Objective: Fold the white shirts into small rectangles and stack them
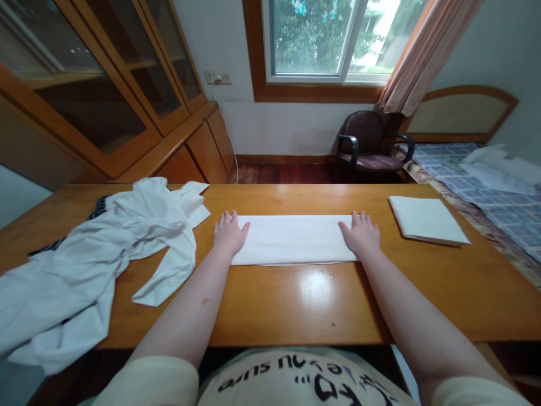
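1. The left hand (230, 235) is lying open, palm down, fingers loosely spread, touching the left end of the folded white cloth (296, 239), with no pinch showing
2. The right hand (362, 235) is resting likewise at the right end, open and flat
3. Between them the cloth is lying as a long band on the wooden table (279, 316), looking light, soft and hardly fragile; its short ends are probably offering the surest hold, all layers together
4. Wood is showing before and beyond the band, giving room
5. A rumpled white heap (139, 231) is crowding the left, overhanging the near edge; a folded white bundle (426, 219) is sitting apart, rightward
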Motion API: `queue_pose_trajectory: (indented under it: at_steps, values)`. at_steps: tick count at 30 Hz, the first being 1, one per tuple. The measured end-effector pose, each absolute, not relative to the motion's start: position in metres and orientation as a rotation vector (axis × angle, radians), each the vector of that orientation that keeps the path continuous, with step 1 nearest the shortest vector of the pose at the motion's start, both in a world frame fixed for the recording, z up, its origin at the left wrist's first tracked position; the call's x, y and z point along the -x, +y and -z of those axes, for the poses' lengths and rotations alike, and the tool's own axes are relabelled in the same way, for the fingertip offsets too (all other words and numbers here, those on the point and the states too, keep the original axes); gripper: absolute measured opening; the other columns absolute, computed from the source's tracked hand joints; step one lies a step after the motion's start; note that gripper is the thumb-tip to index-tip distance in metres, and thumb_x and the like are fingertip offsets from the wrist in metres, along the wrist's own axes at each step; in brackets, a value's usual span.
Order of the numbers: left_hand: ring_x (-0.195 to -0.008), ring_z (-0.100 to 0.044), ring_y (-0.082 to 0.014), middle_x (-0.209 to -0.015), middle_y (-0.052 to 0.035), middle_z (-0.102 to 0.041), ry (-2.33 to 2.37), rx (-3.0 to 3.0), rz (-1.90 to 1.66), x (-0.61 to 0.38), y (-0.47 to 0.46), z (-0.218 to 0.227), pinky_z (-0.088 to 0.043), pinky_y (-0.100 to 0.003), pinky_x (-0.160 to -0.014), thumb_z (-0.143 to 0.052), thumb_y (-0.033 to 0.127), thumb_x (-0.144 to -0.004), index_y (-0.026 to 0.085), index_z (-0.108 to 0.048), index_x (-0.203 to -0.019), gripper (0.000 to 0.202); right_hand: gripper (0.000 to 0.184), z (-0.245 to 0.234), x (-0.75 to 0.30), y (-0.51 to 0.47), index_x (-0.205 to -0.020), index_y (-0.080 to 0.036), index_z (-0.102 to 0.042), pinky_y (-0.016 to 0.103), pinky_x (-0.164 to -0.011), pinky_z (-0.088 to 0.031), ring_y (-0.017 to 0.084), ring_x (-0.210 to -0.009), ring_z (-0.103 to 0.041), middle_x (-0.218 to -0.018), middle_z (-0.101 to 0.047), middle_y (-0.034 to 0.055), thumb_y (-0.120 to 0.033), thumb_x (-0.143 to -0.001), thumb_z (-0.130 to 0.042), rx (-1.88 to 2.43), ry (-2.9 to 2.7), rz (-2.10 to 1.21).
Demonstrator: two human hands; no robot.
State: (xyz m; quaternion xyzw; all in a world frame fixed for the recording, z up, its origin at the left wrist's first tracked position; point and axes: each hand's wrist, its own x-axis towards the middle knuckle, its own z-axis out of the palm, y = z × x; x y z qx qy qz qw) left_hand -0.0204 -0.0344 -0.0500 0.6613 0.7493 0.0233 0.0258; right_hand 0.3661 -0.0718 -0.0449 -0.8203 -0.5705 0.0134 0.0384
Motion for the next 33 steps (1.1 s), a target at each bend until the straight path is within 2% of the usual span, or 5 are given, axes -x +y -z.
queue_pose_trajectory:
  at_steps: [10, 19, 23, 28, 33]
  values:
    - [-0.142, -0.021, -0.0327, -0.153, -0.0225, -0.024, 2.338, -2.054, -0.080, 0.017, -0.037, 0.049, -0.020, -0.048, -0.114, -0.026, 0.057, -0.090, 0.005, -0.025, -0.149, 0.078, 0.081, 0.036, -0.338, -0.069, -0.146, -0.005, -0.030, 0.058, -0.110, -0.006, 0.038, -0.143, -0.008, -0.154, -0.018, 0.0248, -0.062, -0.090, -0.031, 2.389, -1.867, 0.120]
    - [-0.143, -0.021, -0.0315, -0.154, -0.0211, -0.024, 2.331, -2.029, -0.118, 0.018, -0.038, 0.049, -0.019, -0.048, -0.114, -0.026, 0.057, -0.090, 0.006, -0.026, -0.148, 0.078, 0.077, 0.026, -0.181, -0.067, -0.148, -0.014, -0.031, 0.049, -0.114, -0.010, 0.030, -0.144, -0.014, -0.156, -0.018, 0.0165, -0.063, -0.089, -0.037, 1.713, -2.395, -0.200]
    - [-0.143, -0.021, -0.0315, -0.154, -0.0208, -0.024, 2.326, -2.033, -0.145, 0.018, -0.037, 0.050, -0.019, -0.048, -0.114, -0.027, 0.058, -0.090, 0.006, -0.026, -0.148, 0.079, 0.072, 0.037, -0.178, -0.080, -0.148, -0.015, -0.031, 0.047, -0.115, -0.007, 0.027, -0.143, -0.019, -0.155, -0.025, 0.0129, -0.061, -0.092, -0.029, 1.734, -2.444, -0.245]
    - [-0.142, -0.021, -0.0316, -0.153, -0.0209, -0.025, 2.325, -2.035, -0.138, 0.019, -0.036, 0.051, -0.019, -0.048, -0.114, -0.027, 0.058, -0.090, 0.005, -0.026, -0.148, 0.078, 0.073, 0.038, -0.218, -0.088, -0.150, -0.021, -0.027, 0.047, -0.115, -0.009, 0.025, -0.145, -0.013, -0.158, -0.018, 0.0064, -0.064, -0.091, -0.027, 1.867, -2.422, -0.279]
    - [-0.143, -0.020, -0.0314, -0.154, -0.0204, -0.023, 2.308, -2.029, -0.125, 0.019, -0.037, 0.049, -0.019, -0.047, -0.114, -0.026, 0.058, -0.090, 0.006, -0.025, -0.149, 0.079, 0.077, 0.042, -0.267, -0.098, -0.152, -0.019, -0.021, 0.048, -0.114, -0.011, 0.027, -0.144, -0.013, -0.158, -0.017, 0.0106, -0.065, -0.090, -0.026, 2.114, -2.279, -0.190]
